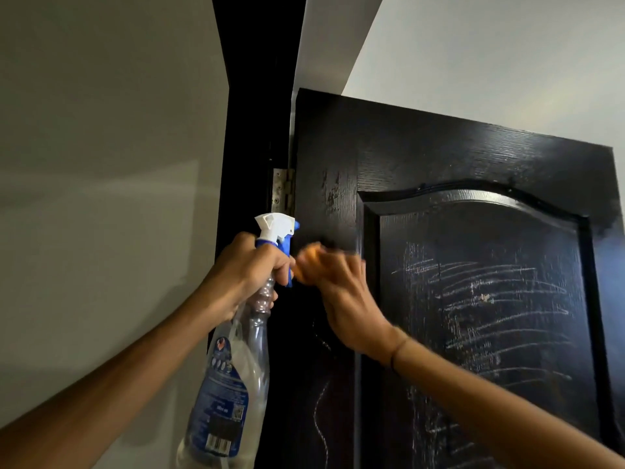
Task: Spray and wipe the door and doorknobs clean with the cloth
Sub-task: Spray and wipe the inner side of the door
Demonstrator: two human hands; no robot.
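Note:
A black panelled door (473, 157) stands ajar, its raised panel covered in pale scribble marks. My left hand (247, 272) grips the neck of a clear spray bottle (233, 374) with a white and blue trigger head, held upright beside the door's hinge edge. My right hand (341, 292), blurred by motion, presses an orange cloth (309, 262) against the door's left stile, just right of the bottle's trigger. No doorknob is in view.
A metal hinge (282, 191) joins the door to the black frame (250, 130) just above the bottle. A pale wall (101, 164) fills the left side. White wall and ceiling lie above the door's top edge.

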